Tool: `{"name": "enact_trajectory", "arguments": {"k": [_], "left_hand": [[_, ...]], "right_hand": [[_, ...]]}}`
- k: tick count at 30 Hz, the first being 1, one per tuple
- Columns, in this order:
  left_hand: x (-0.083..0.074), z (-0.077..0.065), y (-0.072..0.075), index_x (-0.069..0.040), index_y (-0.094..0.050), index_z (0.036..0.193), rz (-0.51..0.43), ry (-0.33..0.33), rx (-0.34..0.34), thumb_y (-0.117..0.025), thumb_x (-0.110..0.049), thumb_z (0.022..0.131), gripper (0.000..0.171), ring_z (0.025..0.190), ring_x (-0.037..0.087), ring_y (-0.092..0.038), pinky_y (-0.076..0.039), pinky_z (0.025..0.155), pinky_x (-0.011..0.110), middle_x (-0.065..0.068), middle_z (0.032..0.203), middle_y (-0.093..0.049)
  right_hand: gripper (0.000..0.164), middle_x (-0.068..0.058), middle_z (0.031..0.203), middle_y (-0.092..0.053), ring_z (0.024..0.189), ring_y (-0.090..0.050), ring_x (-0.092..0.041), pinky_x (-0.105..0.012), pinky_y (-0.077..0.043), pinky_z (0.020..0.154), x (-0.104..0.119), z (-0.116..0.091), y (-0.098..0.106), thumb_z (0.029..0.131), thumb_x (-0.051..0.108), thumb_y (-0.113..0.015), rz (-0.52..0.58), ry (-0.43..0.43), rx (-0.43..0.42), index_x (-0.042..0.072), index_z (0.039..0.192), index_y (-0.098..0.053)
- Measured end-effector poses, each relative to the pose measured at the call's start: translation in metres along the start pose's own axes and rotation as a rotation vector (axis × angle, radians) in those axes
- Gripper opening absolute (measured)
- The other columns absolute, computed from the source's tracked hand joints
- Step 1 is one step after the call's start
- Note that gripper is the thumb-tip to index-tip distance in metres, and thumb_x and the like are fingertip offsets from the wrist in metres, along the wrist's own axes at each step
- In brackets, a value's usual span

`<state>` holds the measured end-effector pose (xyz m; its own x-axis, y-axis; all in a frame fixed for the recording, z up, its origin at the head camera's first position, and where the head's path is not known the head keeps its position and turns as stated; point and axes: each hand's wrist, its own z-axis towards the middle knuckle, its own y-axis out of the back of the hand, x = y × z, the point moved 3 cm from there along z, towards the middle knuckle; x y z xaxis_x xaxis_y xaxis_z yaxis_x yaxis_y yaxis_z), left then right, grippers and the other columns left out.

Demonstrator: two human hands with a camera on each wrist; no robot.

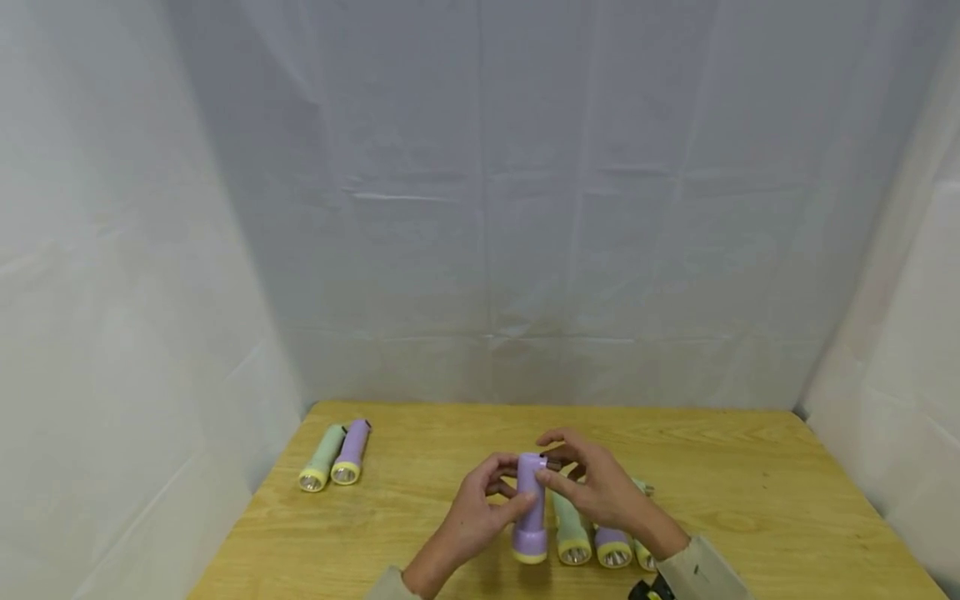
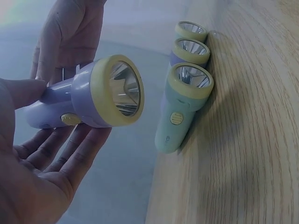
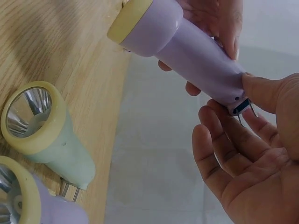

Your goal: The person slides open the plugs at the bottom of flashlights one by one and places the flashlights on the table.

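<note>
A purple flashlight [image 1: 531,517] with a yellow rim is held above the table, lens end downward in the head view. My left hand [image 1: 480,510] grips its barrel between thumb and fingers. At the tail end, my right hand [image 1: 600,487] pinches the flashlight with thumb and fingertips. Two metal prongs [image 3: 240,120] stick out of the tail between the right thumb and fingers. A yellow switch [image 2: 71,119] shows on the barrel in the left wrist view. Just right of it on the table lies a green flashlight [image 1: 570,529].
Beside the green one lie another purple flashlight [image 1: 613,547] and a third flashlight [image 1: 645,555], partly behind the right wrist. A green flashlight [image 1: 322,458] and a purple flashlight [image 1: 353,450] lie at the far left of the wooden table [image 1: 720,467]. Pale sheets [image 1: 525,208] surround it.
</note>
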<state>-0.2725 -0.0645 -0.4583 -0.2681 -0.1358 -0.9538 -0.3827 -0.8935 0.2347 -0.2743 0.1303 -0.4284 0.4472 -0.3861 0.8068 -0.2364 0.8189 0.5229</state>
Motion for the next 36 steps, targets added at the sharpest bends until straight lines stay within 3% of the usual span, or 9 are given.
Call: {"name": "enact_trajectory", "arguments": {"k": [6, 15, 26, 32, 36], "left_hand": [[-0.001, 0.001, -0.002, -0.003, -0.057, 0.131, -0.015, 0.001, -0.025, -0.072, -0.021, 0.095, 0.044, 0.091, 0.016, -0.066, -0.058, 0.076, 0.025, 0.023, 0.124, -0.064], [0.002, 0.003, 0.003, 0.0, -0.052, 0.135, -0.063, 0.037, -0.082, -0.072, -0.019, 0.094, 0.05, 0.09, 0.015, -0.064, -0.061, 0.072, 0.028, 0.025, 0.125, -0.062], [0.006, 0.006, 0.01, 0.002, -0.053, 0.131, -0.124, 0.05, -0.135, -0.073, -0.013, 0.092, 0.046, 0.082, 0.012, -0.064, -0.062, 0.065, 0.031, 0.028, 0.118, -0.062], [0.015, 0.008, 0.013, 0.002, -0.054, 0.132, -0.162, 0.091, -0.172, -0.073, -0.017, 0.094, 0.047, 0.081, 0.015, -0.068, -0.063, 0.064, 0.039, 0.021, 0.113, -0.065], [0.021, 0.01, 0.015, 0.003, -0.053, 0.133, -0.172, 0.119, -0.183, -0.073, -0.021, 0.094, 0.05, 0.077, 0.013, -0.068, -0.062, 0.063, 0.036, 0.015, 0.11, -0.068]], "right_hand": [[0.037, -0.009, 0.119, -0.073, 0.101, -0.069, -0.012, -0.026, -0.054, 0.077, 0.002, -0.003, -0.001, 0.1, 0.033, -0.064, 0.022, -0.021, -0.024, 0.016, 0.132, -0.055], [0.041, -0.012, 0.124, -0.067, 0.102, -0.067, -0.016, -0.023, -0.055, 0.077, 0.008, -0.019, -0.006, 0.1, 0.026, -0.066, 0.024, -0.041, -0.167, 0.012, 0.136, -0.052], [0.04, -0.016, 0.13, -0.062, 0.109, -0.066, -0.026, -0.021, -0.056, 0.078, 0.012, -0.042, -0.035, 0.098, 0.024, -0.069, 0.081, -0.179, -0.195, 0.007, 0.131, -0.055], [0.046, -0.018, 0.134, -0.059, 0.113, -0.065, -0.03, -0.025, -0.057, 0.08, 0.012, -0.05, -0.054, 0.098, 0.029, -0.068, 0.095, -0.22, -0.162, 0.004, 0.134, -0.053], [0.048, -0.025, 0.137, -0.057, 0.115, -0.064, -0.035, -0.03, -0.058, 0.082, 0.01, -0.05, -0.063, 0.099, 0.027, -0.066, 0.107, -0.215, -0.149, 0.002, 0.136, -0.05]]}}
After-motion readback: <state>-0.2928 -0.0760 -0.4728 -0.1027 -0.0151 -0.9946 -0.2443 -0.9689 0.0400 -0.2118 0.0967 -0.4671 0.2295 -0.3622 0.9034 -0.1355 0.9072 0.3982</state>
